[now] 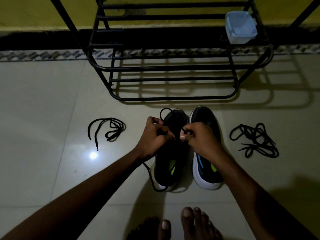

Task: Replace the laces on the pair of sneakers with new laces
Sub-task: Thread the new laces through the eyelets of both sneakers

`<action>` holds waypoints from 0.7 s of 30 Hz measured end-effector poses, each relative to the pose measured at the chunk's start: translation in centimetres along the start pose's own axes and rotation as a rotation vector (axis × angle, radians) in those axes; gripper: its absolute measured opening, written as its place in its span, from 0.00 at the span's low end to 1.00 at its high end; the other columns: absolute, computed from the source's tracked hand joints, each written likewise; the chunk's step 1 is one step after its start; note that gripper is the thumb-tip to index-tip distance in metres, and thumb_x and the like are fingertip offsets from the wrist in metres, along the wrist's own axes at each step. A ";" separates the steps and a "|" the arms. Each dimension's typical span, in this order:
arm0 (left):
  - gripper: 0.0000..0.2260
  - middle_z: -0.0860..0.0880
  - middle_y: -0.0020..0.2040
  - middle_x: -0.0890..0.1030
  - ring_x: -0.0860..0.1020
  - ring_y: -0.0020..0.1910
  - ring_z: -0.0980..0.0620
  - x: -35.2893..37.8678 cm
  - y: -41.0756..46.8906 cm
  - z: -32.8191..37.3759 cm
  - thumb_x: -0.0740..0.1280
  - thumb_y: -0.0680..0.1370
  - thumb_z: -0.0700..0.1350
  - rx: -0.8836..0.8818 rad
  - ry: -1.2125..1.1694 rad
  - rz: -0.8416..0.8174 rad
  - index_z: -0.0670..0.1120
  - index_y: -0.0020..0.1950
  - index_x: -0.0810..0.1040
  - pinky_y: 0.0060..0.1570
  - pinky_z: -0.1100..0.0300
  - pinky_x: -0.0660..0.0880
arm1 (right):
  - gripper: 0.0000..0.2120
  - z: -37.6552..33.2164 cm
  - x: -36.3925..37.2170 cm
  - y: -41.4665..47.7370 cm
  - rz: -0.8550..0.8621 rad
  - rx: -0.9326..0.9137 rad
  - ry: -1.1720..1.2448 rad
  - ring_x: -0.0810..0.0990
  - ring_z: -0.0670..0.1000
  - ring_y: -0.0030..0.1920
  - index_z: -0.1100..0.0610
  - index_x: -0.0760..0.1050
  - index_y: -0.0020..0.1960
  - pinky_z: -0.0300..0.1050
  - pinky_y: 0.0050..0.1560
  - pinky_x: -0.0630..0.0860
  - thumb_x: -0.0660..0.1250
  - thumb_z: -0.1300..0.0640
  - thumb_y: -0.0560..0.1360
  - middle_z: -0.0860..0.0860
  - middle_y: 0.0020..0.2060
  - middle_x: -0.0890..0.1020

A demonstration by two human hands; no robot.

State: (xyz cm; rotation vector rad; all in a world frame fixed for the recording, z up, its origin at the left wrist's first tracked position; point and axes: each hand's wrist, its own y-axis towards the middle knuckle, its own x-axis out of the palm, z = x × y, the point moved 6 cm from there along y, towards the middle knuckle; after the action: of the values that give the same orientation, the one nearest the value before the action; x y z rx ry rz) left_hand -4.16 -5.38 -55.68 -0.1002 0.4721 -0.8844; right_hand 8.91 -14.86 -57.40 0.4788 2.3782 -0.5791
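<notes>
Two black sneakers with white soles stand side by side on the floor, toes away from me: the left sneaker (168,172) and the right sneaker (207,170). My left hand (154,135) and my right hand (199,137) are both over the left sneaker's eyelets, each pinching a strand of the black lace (164,111). That lace loops past the toe and trails round the heel. One loose black lace (108,129) lies on the floor to the left. A tangled pile of black laces (256,141) lies to the right.
A black metal shoe rack (173,68) stands just beyond the sneakers against the yellow wall, with a clear plastic box (240,26) on a shelf at the right. My bare feet (190,222) are at the bottom edge. The tiled floor (43,101) is pale.
</notes>
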 end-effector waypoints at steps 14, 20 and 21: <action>0.02 0.62 0.47 0.71 0.67 0.68 0.51 0.1 0.8 -0.7 0.76 0.70 0.36 -0.019 0.044 -0.037 0.41 0.38 0.85 0.65 0.57 0.72 | 0.13 -0.9 0.3 -0.8 0.048 -0.049 -0.107 0.77 0.39 0.37 0.49 0.76 0.38 0.28 0.37 0.68 0.71 0.65 0.75 0.42 0.31 0.77; 0.12 0.65 0.47 0.73 0.66 0.69 0.52 -0.1 0.6 -0.4 0.77 0.67 0.33 0.051 0.091 -0.013 0.50 0.35 0.84 0.64 0.65 0.71 | 0.13 -1.1 0.3 -1.2 0.094 -0.053 -0.083 0.81 0.44 0.41 0.50 0.77 0.37 0.38 0.44 0.76 0.71 0.66 0.74 0.43 0.32 0.79; 0.13 0.66 0.46 0.75 0.66 0.70 0.51 -0.2 0.6 -0.3 0.76 0.67 0.31 0.058 0.093 -0.020 0.50 0.34 0.84 0.65 0.63 0.71 | 0.13 -1.0 0.4 -1.2 0.101 -0.047 -0.079 0.81 0.44 0.40 0.49 0.76 0.36 0.38 0.43 0.75 0.71 0.65 0.74 0.43 0.32 0.79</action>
State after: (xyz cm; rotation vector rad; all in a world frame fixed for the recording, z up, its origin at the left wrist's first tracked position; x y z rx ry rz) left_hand -3.90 -4.82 -56.05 -0.0101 0.5325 -0.9245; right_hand 7.57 -15.26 -56.56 0.5421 2.2735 -0.4859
